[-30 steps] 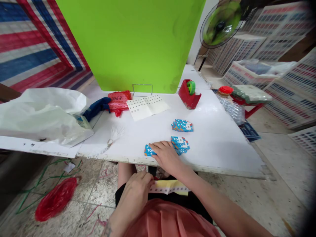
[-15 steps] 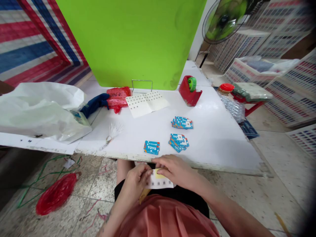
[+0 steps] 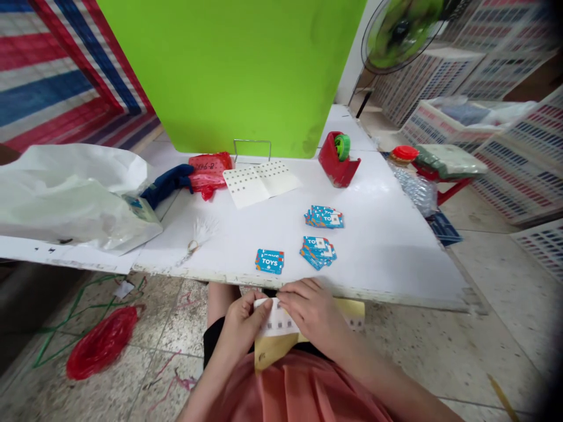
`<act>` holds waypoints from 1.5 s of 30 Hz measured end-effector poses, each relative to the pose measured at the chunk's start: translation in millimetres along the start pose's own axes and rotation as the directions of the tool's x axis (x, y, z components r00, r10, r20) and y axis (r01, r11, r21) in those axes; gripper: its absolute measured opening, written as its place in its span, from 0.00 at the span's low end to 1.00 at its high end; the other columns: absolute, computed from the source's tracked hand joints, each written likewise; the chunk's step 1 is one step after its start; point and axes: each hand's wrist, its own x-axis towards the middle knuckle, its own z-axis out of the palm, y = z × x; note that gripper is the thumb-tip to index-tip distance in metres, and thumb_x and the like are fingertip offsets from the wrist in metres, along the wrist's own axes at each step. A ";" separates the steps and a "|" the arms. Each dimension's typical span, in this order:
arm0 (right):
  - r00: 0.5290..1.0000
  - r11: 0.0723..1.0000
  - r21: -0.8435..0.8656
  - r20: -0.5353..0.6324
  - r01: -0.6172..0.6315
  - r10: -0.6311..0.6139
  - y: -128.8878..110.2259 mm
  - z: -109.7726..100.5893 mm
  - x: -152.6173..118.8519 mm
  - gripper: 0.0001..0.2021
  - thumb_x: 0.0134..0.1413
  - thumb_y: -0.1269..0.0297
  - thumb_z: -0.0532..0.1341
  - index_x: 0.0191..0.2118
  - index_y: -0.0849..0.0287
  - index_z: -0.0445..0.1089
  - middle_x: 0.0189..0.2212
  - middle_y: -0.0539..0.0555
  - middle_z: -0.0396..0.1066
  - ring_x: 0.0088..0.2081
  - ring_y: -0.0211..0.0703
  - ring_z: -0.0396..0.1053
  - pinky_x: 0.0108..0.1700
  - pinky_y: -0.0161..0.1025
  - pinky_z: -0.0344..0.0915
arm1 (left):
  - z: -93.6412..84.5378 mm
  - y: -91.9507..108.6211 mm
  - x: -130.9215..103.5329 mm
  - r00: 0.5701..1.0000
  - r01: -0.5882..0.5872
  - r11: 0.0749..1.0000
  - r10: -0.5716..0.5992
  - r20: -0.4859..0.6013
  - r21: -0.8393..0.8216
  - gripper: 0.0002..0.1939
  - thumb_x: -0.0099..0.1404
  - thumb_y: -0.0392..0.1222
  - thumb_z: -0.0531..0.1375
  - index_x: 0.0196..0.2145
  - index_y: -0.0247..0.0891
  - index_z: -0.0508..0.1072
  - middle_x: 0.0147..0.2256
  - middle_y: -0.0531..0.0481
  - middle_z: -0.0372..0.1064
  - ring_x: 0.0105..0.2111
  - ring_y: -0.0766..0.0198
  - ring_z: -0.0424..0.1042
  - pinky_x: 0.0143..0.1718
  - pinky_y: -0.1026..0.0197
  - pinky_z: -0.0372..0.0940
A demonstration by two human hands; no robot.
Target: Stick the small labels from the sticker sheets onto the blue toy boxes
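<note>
Over my lap, below the table edge, a sticker sheet [image 3: 275, 328] with small square printed codes and a yellowish backing is folded or curled. My left hand [image 3: 241, 325] pinches its left end between thumb and fingers. Farther right, my right hand [image 3: 314, 310] grips the sheet's upper edge with bent fingers, covering its middle; the right end sticks out beyond the hand. On the table ahead lie a small stack of blue TOYS cards [image 3: 270, 262] and two fanned piles of cards, a nearer pile [image 3: 319, 252] and a farther pile [image 3: 324, 217], with small code stickers on top cards.
Behind the cards are another sticker sheet [image 3: 264, 183], a red tape dispenser [image 3: 338, 161] and a red plastic packet [image 3: 211, 172]. A green panel [image 3: 246, 76] stands at the back. White plastic bag [image 3: 74, 193] and white tag strings [image 3: 202, 231] lie left.
The sheet has been opened out wider, showing more yellow backing below and a longer end at right. My right hand has shifted slightly and now covers the sheet's middle.
</note>
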 end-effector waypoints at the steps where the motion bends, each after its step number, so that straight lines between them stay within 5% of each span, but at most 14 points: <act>1: 0.999 0.999 -0.037 -0.025 0.022 -0.023 -1.6 2.4 -1.5 0.09 0.61 0.71 0.54 0.39 0.58 0.72 0.36 0.54 0.73 0.39 0.44 0.66 0.43 0.44 0.59 | 0.5 -0.1 0.6 1.000 0.005 1.000 -0.005 -0.004 -0.011 0.19 0.58 0.56 0.60 0.30 0.35 0.68 0.22 0.56 0.61 0.23 0.69 0.58 0.24 0.67 0.54; 9: 0.997 0.996 -0.089 -0.078 0.022 -0.029 -6.0 13.6 -3.6 0.07 0.60 0.72 0.55 0.37 0.58 0.70 0.37 0.54 0.72 0.39 0.45 0.64 0.43 0.45 0.59 | -0.9 -9.4 4.5 0.999 -0.022 0.999 0.021 -0.024 -0.029 0.17 0.59 0.54 0.60 0.31 0.34 0.69 0.24 0.54 0.63 0.25 0.68 0.60 0.26 0.67 0.56; 18: 0.976 0.923 0.334 -0.034 -0.191 0.215 -9.1 4.0 4.9 0.05 0.58 0.72 0.55 0.32 0.57 0.66 0.35 0.54 0.68 0.40 0.44 0.66 0.42 0.42 0.64 | -9.9 -5.1 1.0 0.990 -0.113 0.964 0.130 -0.054 0.242 0.14 0.65 0.50 0.54 0.32 0.36 0.69 0.25 0.53 0.65 0.26 0.65 0.64 0.27 0.65 0.59; 21: 0.943 0.836 0.455 0.029 -0.307 0.331 5.6 -5.2 19.0 0.04 0.57 0.69 0.55 0.33 0.57 0.65 0.31 0.52 0.69 0.34 0.40 0.67 0.36 0.37 0.64 | -13.6 1.5 -2.7 0.961 -0.250 0.844 0.277 0.012 0.474 0.12 0.68 0.45 0.51 0.31 0.37 0.68 0.26 0.52 0.66 0.28 0.63 0.65 0.30 0.63 0.61; 24: 0.911 0.792 0.470 0.072 -0.390 0.406 27.5 -8.7 39.7 0.03 0.55 0.67 0.57 0.31 0.58 0.66 0.27 0.49 0.70 0.30 0.38 0.67 0.32 0.35 0.63 | -12.2 9.5 -4.9 0.874 -0.448 0.602 0.451 0.182 0.661 0.11 0.69 0.37 0.49 0.33 0.38 0.69 0.34 0.48 0.69 0.37 0.60 0.67 0.39 0.58 0.63; 29: 0.911 0.803 0.433 0.148 -0.410 0.385 49.9 -0.2 66.5 0.01 0.52 0.70 0.58 0.31 0.58 0.67 0.25 0.48 0.71 0.28 0.37 0.68 0.31 0.33 0.62 | -5.6 9.9 3.2 0.758 -0.566 0.335 0.572 0.315 0.753 0.10 0.66 0.30 0.50 0.39 0.39 0.69 0.49 0.44 0.66 0.51 0.56 0.62 0.50 0.49 0.60; 45: 0.914 0.873 0.279 0.201 -0.399 0.353 52.0 4.3 74.8 0.02 0.52 0.71 0.60 0.31 0.58 0.69 0.27 0.49 0.74 0.31 0.38 0.70 0.34 0.34 0.62 | -4.9 11.3 14.0 0.789 -0.520 0.230 0.498 0.360 0.822 0.10 0.65 0.29 0.51 0.39 0.38 0.69 0.56 0.46 0.62 0.54 0.53 0.58 0.52 0.47 0.58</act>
